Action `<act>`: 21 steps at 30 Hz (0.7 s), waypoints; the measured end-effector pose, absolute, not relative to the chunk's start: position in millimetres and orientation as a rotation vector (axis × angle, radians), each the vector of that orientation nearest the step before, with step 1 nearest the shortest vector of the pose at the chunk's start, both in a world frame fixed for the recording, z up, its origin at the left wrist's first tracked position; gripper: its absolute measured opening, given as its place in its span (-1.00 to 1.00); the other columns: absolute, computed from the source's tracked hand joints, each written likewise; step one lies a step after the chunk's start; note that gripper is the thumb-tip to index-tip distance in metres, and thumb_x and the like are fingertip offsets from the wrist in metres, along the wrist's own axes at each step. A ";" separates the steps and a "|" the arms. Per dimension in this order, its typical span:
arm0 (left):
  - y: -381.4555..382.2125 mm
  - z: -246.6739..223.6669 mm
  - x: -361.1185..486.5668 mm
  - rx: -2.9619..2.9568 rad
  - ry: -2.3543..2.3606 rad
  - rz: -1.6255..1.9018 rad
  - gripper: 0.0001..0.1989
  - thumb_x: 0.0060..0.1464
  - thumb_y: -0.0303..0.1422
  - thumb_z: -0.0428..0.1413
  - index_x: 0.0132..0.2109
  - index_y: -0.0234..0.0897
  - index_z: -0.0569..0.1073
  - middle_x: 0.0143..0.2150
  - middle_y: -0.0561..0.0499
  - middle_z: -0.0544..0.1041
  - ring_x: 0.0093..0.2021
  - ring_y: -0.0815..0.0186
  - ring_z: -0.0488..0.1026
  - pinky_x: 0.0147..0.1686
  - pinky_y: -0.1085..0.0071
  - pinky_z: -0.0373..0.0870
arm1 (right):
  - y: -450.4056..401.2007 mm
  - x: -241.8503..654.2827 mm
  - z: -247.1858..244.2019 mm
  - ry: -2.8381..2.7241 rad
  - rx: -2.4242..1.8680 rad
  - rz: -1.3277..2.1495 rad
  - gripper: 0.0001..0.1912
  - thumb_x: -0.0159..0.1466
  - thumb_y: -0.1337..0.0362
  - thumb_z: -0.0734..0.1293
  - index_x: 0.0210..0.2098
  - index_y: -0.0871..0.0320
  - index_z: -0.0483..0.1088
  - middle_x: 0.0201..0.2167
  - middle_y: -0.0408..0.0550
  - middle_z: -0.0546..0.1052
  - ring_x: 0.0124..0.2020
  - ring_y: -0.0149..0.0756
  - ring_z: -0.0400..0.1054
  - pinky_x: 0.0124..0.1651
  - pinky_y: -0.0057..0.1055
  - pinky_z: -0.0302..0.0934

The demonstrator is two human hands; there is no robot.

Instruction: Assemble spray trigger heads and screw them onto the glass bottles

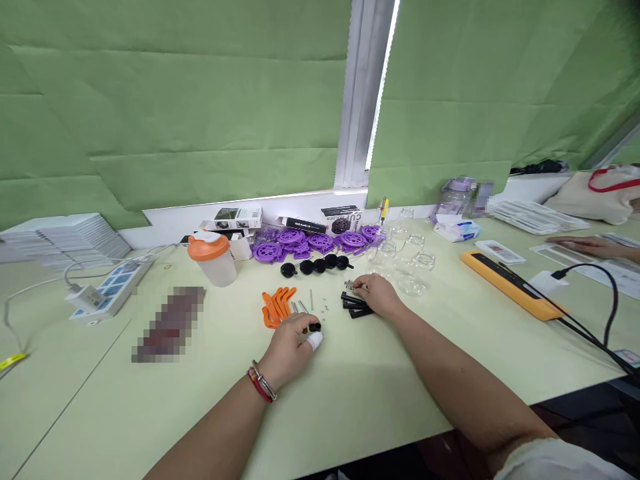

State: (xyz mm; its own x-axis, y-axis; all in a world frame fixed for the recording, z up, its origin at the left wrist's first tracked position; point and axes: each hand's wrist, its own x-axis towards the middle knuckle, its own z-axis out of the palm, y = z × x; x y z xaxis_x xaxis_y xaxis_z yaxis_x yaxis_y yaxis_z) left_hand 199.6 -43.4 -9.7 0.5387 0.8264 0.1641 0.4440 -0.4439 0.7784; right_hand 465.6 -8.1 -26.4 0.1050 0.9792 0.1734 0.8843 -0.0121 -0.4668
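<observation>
My left hand (290, 343), with a white covering on its thumb, is closed around a short black tube (315, 327) whose end faces right. My right hand (377, 293) pinches at small metal springs (349, 285); its fingertips partly hide them. Just below that hand lie several black tubes (353, 305). Orange curved levers (277, 307) rest beyond my left hand, with metal pins (312, 300) and tiny metal pieces (325, 308) beside them. Black round knobs (320, 266) form a row farther back.
Purple wheel-like parts (295, 241) pile up before boxes (239, 218). Clear plastic cups (413, 283) stand right of them. An orange-lidded shaker (215, 267) and a white power strip (113, 293) are left; an orange power strip (515, 287) and another person's hand (575, 245) are right.
</observation>
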 end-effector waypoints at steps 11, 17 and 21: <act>-44.0 -8.6 200.3 2.100 1.035 0.699 -0.82 0.04 -0.36 0.06 -0.20 -0.27 0.47 -0.24 -0.08 0.48 -0.25 0.24 0.37 -0.20 0.28 0.33 | -1.0 470.5 -35.1 -1.734 -1.863 0.309 -0.86 0.13 0.26 0.34 -0.35 0.03 0.56 -0.30 -0.14 0.59 -0.27 -0.25 0.42 -0.20 -0.41 0.21; -43.1 -8.9 200.2 2.113 1.026 0.710 -0.83 0.03 -0.37 0.06 -0.21 -0.26 0.47 -0.25 -0.06 0.48 -0.25 0.24 0.37 -0.20 0.29 0.32 | 0.3 471.8 -36.4 -1.755 -1.851 0.318 -0.84 0.11 0.33 0.34 -0.33 0.08 0.55 -0.37 -0.11 0.59 -0.31 -0.24 0.42 -0.23 -0.40 0.21; -43.6 -8.3 199.8 2.120 1.028 0.704 -0.84 0.04 -0.37 0.06 -0.21 -0.27 0.47 -0.27 -0.06 0.47 -0.26 0.24 0.36 -0.21 0.29 0.32 | -1.3 474.5 -34.1 -1.768 -1.836 0.296 -0.81 0.15 0.35 0.30 -0.31 0.08 0.55 -0.28 -0.10 0.58 -0.24 -0.26 0.41 -0.15 -0.40 0.20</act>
